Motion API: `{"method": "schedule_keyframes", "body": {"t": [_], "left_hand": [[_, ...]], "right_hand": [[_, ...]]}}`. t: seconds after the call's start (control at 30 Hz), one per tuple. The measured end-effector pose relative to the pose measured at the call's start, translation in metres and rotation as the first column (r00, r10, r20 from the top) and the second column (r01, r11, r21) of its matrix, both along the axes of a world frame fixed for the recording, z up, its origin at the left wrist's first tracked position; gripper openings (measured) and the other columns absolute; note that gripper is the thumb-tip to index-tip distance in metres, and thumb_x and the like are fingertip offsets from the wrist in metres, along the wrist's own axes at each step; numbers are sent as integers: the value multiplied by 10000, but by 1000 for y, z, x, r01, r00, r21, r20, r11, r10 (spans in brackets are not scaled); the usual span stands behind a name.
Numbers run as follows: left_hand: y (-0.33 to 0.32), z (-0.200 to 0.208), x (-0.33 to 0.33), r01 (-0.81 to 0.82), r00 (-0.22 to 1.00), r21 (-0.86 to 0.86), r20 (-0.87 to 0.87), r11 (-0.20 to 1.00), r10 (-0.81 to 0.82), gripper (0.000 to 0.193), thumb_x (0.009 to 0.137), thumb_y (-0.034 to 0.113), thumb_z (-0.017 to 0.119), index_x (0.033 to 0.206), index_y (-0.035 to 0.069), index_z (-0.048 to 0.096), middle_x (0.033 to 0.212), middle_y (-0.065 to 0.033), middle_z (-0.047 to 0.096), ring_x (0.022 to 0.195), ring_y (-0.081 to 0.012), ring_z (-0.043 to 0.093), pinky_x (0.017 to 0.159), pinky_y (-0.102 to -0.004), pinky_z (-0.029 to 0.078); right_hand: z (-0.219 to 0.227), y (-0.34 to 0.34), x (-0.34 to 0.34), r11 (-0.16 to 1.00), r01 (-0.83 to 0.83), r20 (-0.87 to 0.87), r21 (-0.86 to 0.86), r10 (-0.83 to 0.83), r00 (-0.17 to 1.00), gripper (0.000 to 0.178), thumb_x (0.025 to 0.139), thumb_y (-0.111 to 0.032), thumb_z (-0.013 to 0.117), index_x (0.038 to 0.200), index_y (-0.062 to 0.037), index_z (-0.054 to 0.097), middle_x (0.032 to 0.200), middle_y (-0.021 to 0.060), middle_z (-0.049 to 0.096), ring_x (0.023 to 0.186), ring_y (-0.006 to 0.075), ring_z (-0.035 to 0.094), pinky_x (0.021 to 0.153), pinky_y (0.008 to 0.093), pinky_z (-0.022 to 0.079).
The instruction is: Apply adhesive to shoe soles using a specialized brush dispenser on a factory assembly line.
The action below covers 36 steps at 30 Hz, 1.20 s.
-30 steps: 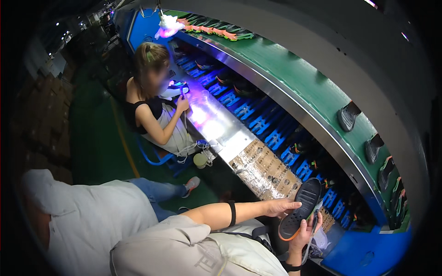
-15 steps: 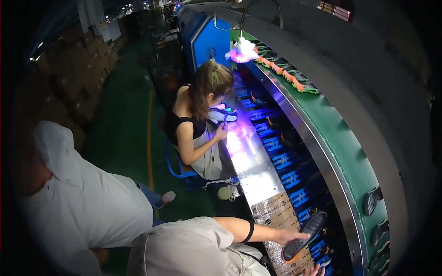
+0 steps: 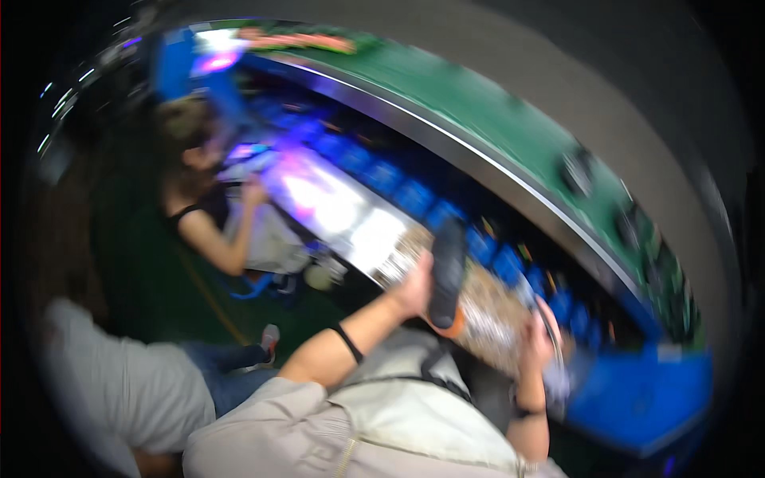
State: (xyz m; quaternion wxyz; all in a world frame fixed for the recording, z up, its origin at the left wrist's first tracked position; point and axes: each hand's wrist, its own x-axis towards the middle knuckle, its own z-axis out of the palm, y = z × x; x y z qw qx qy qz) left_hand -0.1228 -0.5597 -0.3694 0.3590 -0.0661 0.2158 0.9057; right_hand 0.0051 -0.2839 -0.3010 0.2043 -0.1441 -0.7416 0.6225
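My left hand grips a dark shoe sole by its side, with the orange end pointing toward me. The sole is held upright over the cardboard-covered part of the bench. To its right is my right hand, its fingers closed round a slim pale tool whose tip points away from me. Motion blur hides the tool's exact kind. The two hands are apart, and the tool does not touch the sole.
A metal bench runs to the far left, where a seated co-worker handles a shoe under a bright lamp. Behind lie blue holders and a green conveyor with shoe parts. Another person is at left.
My view has swung right, bringing my right hand and a blue panel into sight. The sole is now more upright, still in my left hand.
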Motion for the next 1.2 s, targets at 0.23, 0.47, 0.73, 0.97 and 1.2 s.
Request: {"method": "schedule_keyframes", "body": {"t": [0.23, 0.47, 0.73, 0.97, 1.2], "left_hand": [[46, 42, 39, 75, 963, 14, -260, 997, -69, 787, 1079, 643, 131, 1545, 70, 403, 1470, -127, 554, 1340, -285, 552, 1139, -500, 446], [67, 58, 67, 59, 959, -108, -269, 992, -87, 773, 1072, 660, 211, 1559, 92, 405, 1525, -125, 515, 1416, -272, 493, 1206, -461, 364], [89, 69, 47, -44, 953, -134, -303, 990, 1, 650, 1122, 526, 177, 1492, 65, 447, 1426, -116, 572, 1320, -242, 545, 1162, -418, 411], [79, 73, 36, 19, 961, -167, -270, 986, -65, 733, 1086, 620, 170, 1457, 80, 499, 1316, -135, 646, 1247, -280, 610, 1112, -451, 469], [85, 92, 67, 48, 960, -194, -263, 980, -98, 749, 1074, 628, 192, 1512, 89, 471, 1446, -118, 578, 1360, -277, 539, 1183, -452, 396]], "right_hand": [[54, -33, -9, 945, -113, -10, -307, 115, 993, 244, 925, -50, 717, 1157, 25, 712, 863, 55, 717, 661, 77, 619, 624, 220, 517], [60, -49, -29, 962, -192, -51, -196, 186, 981, 214, 922, -101, 727, 1120, -21, 743, 969, 28, 721, 863, 93, 622, 789, 257, 516], [65, -35, -14, 961, -211, -52, 179, 224, 973, 244, 885, -84, 741, 1121, -20, 742, 977, 135, 751, 856, 215, 729, 782, 322, 564], [113, 11, 21, 694, -664, 382, 279, 554, 740, 256, 861, -121, 757, 1106, -50, 766, 1026, 153, 769, 896, 285, 751, 819, 346, 592], [100, -22, -23, 985, -116, -249, 131, 145, 958, 290, 891, -8, 743, 1180, 4, 735, 950, 132, 739, 816, 199, 688, 727, 316, 542]]}}
